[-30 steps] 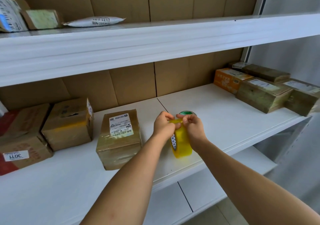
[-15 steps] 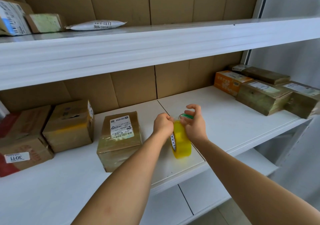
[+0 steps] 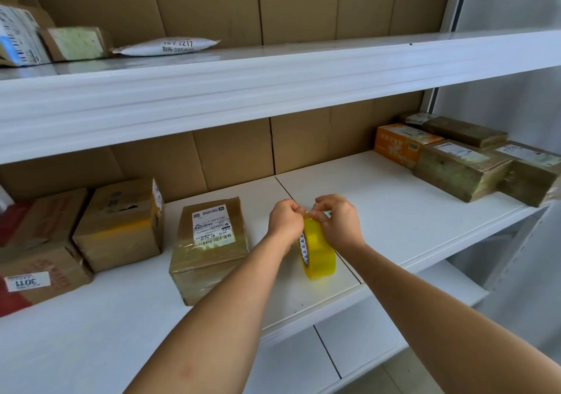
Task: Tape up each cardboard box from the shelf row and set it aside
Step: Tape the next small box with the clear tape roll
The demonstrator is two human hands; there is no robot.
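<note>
Head view showed my right hand (image 3: pixel 338 223), half a second earlier lifted open-fingered, pinching again with my left hand (image 3: pixel 287 220) atop the upright yellow tape roll (image 3: pixel 317 252). I judged I was freeing its end. At nine o'clock, just beside it, sat the labelled brown cardboard box (image 3: pixel 209 248) on the white shelf (image 3: pixel 394 211), not yet set aside.

Labelled cardboard box (image 3: pixel 209 249) on shelf, yellow tape roll (image 3: pixel 317 252) upright beside

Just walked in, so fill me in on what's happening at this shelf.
A person is working a roll of yellow tape with both hands at the shelf edge. The left hand and right hand pinch at the top of the roll, apparently picking at the tape end. The labelled cardboard box sits just left, untouched.
</note>
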